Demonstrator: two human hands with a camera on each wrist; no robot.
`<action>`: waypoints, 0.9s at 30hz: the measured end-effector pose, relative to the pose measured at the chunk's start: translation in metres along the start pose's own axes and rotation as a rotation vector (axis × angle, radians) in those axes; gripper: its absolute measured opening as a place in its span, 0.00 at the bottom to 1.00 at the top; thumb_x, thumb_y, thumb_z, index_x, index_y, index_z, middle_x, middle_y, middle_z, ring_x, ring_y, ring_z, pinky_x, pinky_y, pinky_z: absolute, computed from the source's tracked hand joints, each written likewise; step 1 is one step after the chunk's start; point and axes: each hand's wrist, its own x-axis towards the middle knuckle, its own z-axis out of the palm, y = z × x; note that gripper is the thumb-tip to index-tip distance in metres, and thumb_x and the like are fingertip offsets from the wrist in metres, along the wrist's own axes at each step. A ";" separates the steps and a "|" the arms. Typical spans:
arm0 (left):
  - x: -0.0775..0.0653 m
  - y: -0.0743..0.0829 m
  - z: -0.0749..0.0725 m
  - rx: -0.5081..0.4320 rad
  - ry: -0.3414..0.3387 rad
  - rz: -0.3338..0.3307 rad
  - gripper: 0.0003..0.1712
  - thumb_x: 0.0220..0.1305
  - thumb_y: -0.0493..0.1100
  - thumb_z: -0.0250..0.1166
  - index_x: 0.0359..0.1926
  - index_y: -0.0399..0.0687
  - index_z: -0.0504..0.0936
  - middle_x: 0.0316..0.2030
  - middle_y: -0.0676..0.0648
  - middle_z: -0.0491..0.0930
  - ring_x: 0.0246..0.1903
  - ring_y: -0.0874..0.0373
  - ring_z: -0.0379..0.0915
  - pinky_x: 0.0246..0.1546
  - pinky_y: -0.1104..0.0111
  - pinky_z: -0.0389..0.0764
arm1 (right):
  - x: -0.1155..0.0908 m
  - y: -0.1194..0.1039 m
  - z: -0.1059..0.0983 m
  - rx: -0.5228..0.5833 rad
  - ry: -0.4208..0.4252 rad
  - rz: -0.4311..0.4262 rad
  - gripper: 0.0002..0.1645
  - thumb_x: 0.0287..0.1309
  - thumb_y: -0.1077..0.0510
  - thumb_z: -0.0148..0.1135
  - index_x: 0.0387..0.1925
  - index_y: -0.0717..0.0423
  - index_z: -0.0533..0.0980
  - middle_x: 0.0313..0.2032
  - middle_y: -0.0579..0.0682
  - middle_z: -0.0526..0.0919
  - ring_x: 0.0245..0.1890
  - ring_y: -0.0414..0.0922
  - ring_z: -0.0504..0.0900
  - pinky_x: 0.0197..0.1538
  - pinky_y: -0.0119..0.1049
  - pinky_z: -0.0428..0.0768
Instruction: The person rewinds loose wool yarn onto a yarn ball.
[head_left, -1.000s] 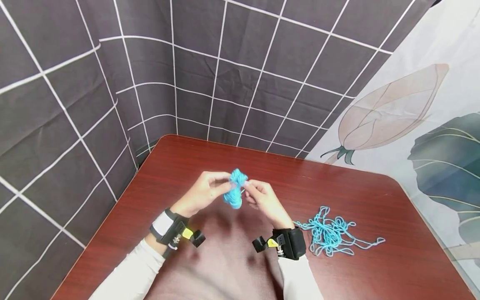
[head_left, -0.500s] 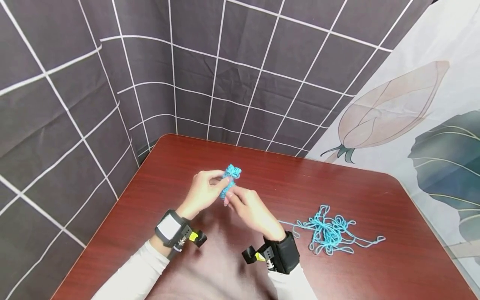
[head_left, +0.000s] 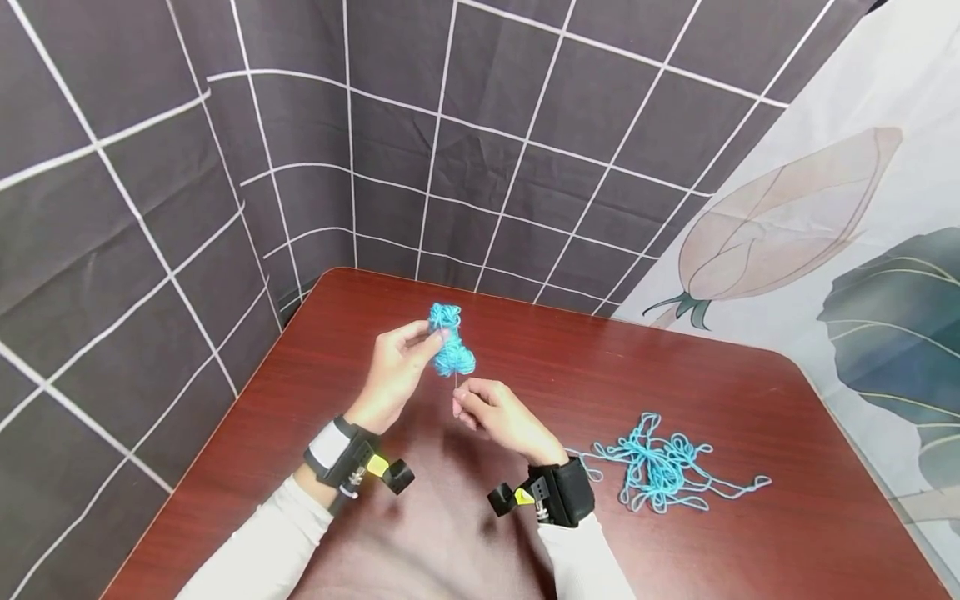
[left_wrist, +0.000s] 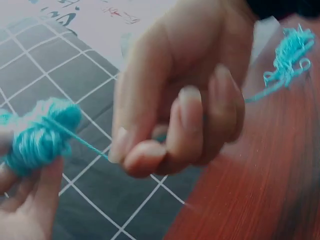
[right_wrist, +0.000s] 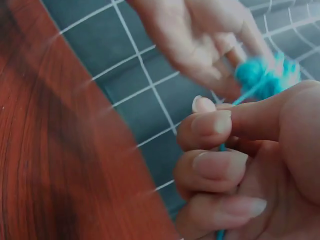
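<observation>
A small wound bundle of bright blue yarn [head_left: 454, 356] is raised over the table, pinched at its middle by my left hand [head_left: 397, 367]. In the left wrist view the bundle [left_wrist: 37, 142] shows many tight wraps, with one strand [left_wrist: 80, 139] leading off it. My right hand [head_left: 498, 417] pinches that strand between thumb and forefinger, just below the bundle in the head view. Seen from the right wrist, the strand passes through the curled fingers [right_wrist: 220, 167] and leaves below the palm. A loose tangle of the same yarn [head_left: 660, 467] lies on the table to the right.
The reddish-brown wooden table [head_left: 750, 400] has a rounded back edge. Behind it and to the left hangs a dark curtain [head_left: 480, 150] with white grid lines. A pale cloth with a flower print [head_left: 780, 225] covers the right side.
The right hand has gone left and down, then drawn slightly away below the bundle, with the strand taut between. The left hand has shifted left and up with the bundle.
</observation>
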 end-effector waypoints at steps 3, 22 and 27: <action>-0.002 0.000 -0.002 -0.018 -0.195 0.035 0.21 0.57 0.47 0.64 0.48 0.37 0.80 0.42 0.41 0.82 0.42 0.54 0.77 0.43 0.67 0.78 | 0.000 0.000 -0.006 0.093 0.053 0.027 0.16 0.67 0.62 0.44 0.26 0.70 0.70 0.16 0.52 0.64 0.12 0.38 0.59 0.16 0.27 0.58; 0.000 -0.008 0.000 0.394 -0.076 0.098 0.13 0.56 0.44 0.64 0.40 0.42 0.83 0.33 0.44 0.84 0.31 0.61 0.80 0.35 0.60 0.83 | -0.006 -0.019 0.003 -0.236 0.176 -0.112 0.14 0.66 0.60 0.46 0.26 0.53 0.74 0.16 0.46 0.69 0.16 0.37 0.66 0.22 0.29 0.67; 0.000 0.000 -0.004 0.142 -0.066 0.013 0.16 0.58 0.44 0.62 0.44 0.39 0.81 0.37 0.41 0.83 0.36 0.57 0.78 0.39 0.63 0.79 | 0.001 0.000 0.006 -0.100 0.078 -0.030 0.16 0.67 0.61 0.44 0.29 0.61 0.76 0.16 0.50 0.68 0.13 0.38 0.63 0.17 0.27 0.64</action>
